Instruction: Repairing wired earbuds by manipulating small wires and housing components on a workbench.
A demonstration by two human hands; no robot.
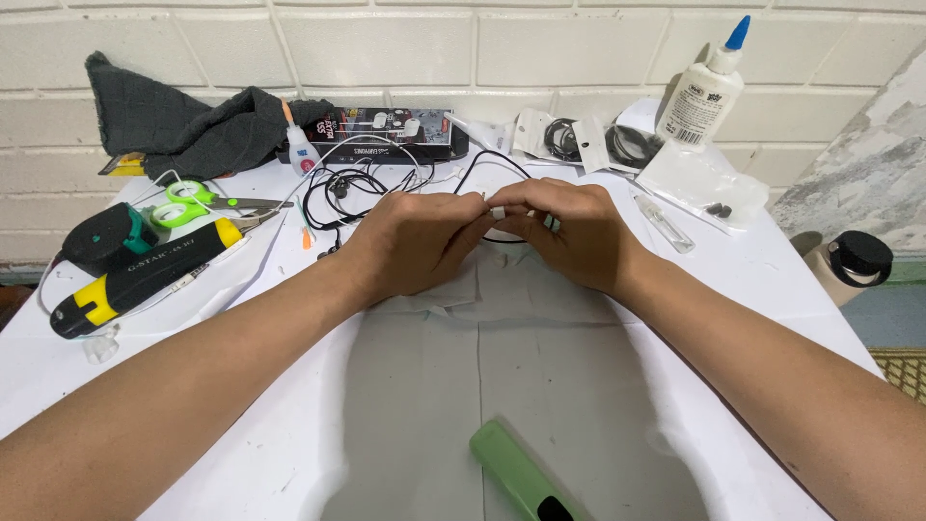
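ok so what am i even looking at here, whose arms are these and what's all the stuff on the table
This is one picture from a camera worn on a person's head, looking down, so the two bare arms coming in from the bottom are that person's own. The left hand and right hand meet in the middle and pinch a small white piece on a thin black cable between their fingertips.

They work over a white paper-covered table against a pale brick wall. On the left lie green-handled scissors, a black and yellow handheld tool and a dark grey cloth. At the back sit a flat dark printed box, a small glue bottle with an orange tip and clear plastic bags of black parts. A white glue bottle with a blue nozzle stands at the right. A green bar-shaped object lies nearest the camera.
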